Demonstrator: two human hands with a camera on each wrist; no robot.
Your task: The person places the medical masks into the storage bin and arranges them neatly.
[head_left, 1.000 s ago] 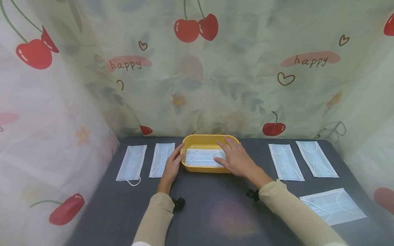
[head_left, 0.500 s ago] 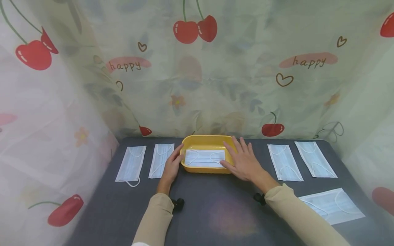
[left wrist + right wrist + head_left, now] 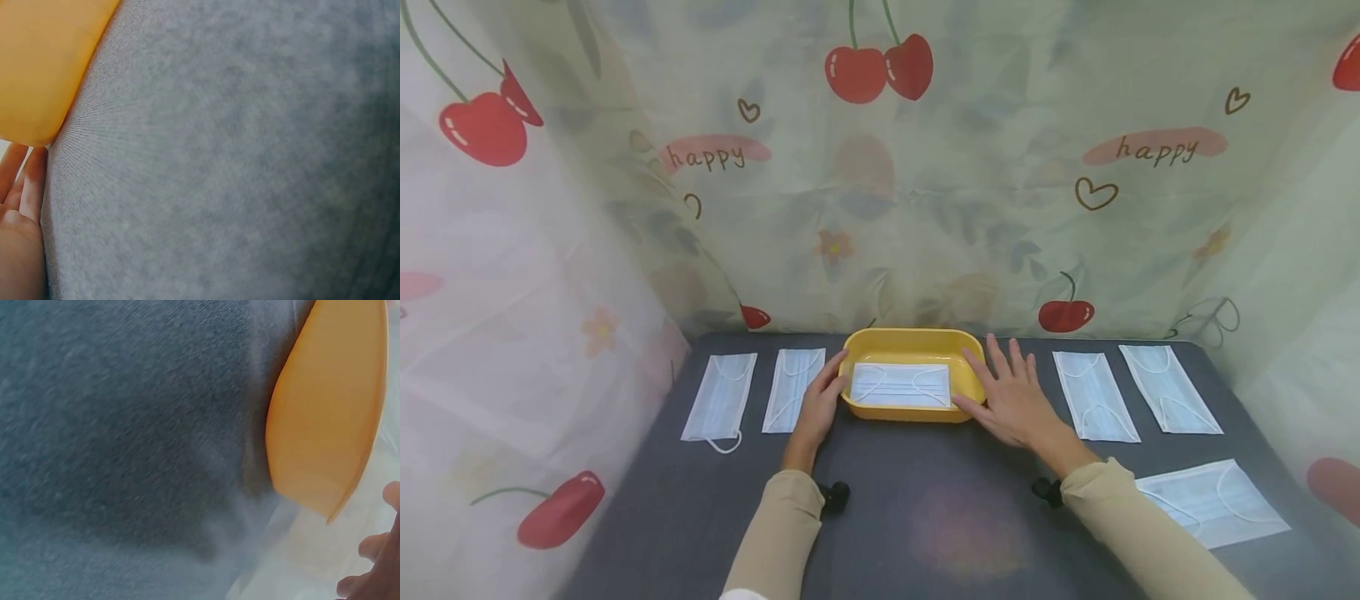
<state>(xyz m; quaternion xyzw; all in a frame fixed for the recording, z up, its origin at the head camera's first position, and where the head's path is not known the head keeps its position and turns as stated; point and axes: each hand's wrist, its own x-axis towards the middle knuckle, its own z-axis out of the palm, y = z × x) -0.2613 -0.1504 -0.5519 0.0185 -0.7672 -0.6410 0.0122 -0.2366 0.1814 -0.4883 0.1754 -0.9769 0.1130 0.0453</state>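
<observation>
At the back middle of the bench (image 3: 887,500), one yellow tray (image 3: 904,413), one mask (image 3: 901,385) visible inside. Left hand (image 3: 818,407) against its left end, fingers near straight; right hand (image 3: 1017,408) at its right end, fingers spread. Five more masks (image 3: 1096,396): two left, three right. Backdrop cloth (image 3: 917,200) reads "happy" twice.

Reaches with the fingers (image 3: 34,181) of the left hand (image 3: 21,240), at lower left, up to the edge of a yellow tub (image 3: 47,69), beside broad grey worktop (image 3: 225,150).
</observation>
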